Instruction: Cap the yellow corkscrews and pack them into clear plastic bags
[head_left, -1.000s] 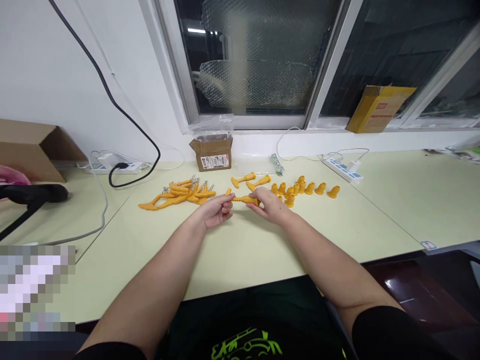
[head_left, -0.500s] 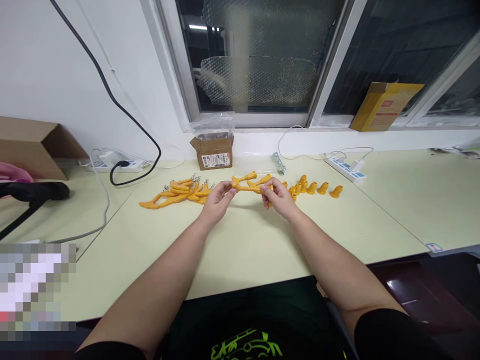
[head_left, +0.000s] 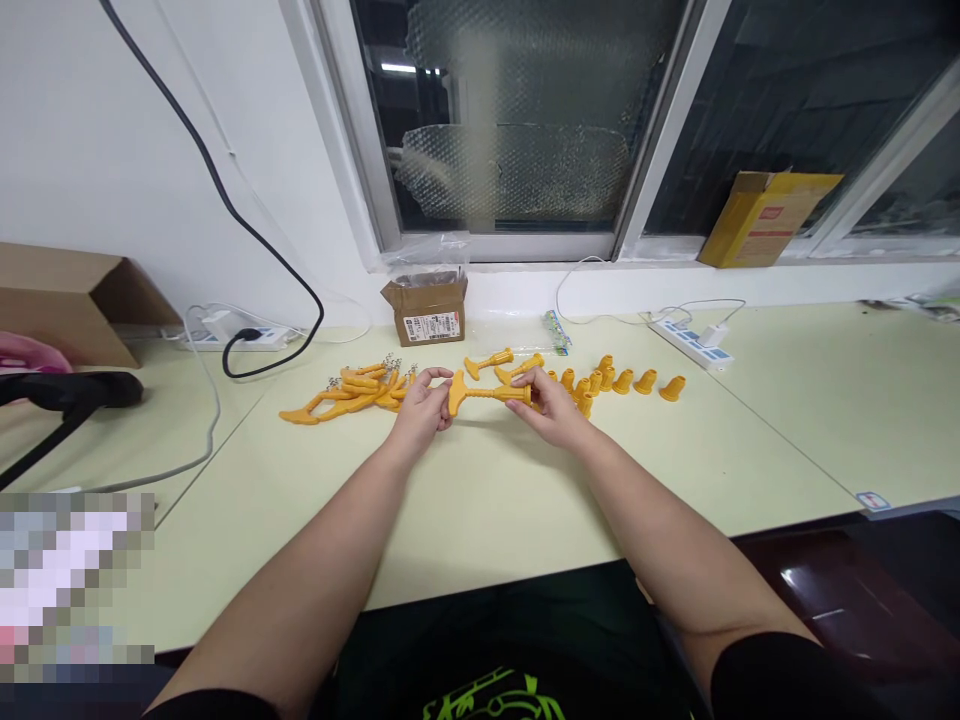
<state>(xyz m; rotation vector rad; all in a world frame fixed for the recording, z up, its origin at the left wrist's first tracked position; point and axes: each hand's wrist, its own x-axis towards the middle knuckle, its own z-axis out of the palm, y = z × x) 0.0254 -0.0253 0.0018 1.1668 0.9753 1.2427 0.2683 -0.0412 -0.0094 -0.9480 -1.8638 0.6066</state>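
Note:
A yellow plastic T-handled piece (head_left: pixel 480 393) is held level above the table between my two hands. My left hand (head_left: pixel 424 408) is at its crossbar end, fingers curled, with some fingertips hidden behind the bar. At the other end, my right hand (head_left: pixel 553 408) pinches the flared sleeve on the shaft between thumb and fingers. Just beyond lie two similar T-handled pieces with sleeves, one at the left (head_left: pixel 491 362) and one at the right (head_left: pixel 521 369), the latter partly behind my right hand. Left of my hands is a pile of yellow T-handled pieces (head_left: pixel 352 390) with metal springs or wire at their ends.
Several yellow flared sleeves (head_left: pixel 622 381) stand to the right. A small cardboard box (head_left: pixel 429 310) and a clear plastic bag (head_left: pixel 510 330) are by the wall. Power strips lie at the left (head_left: pixel 262 340) and right (head_left: pixel 691 343), with a black cable (head_left: pixel 217 180) hanging at left.
The T-handled piece in my hands has turned so its crossbar faces up and its sleeve shows. Both hands have come slightly lower and nearer, uncovering the two pieces behind.

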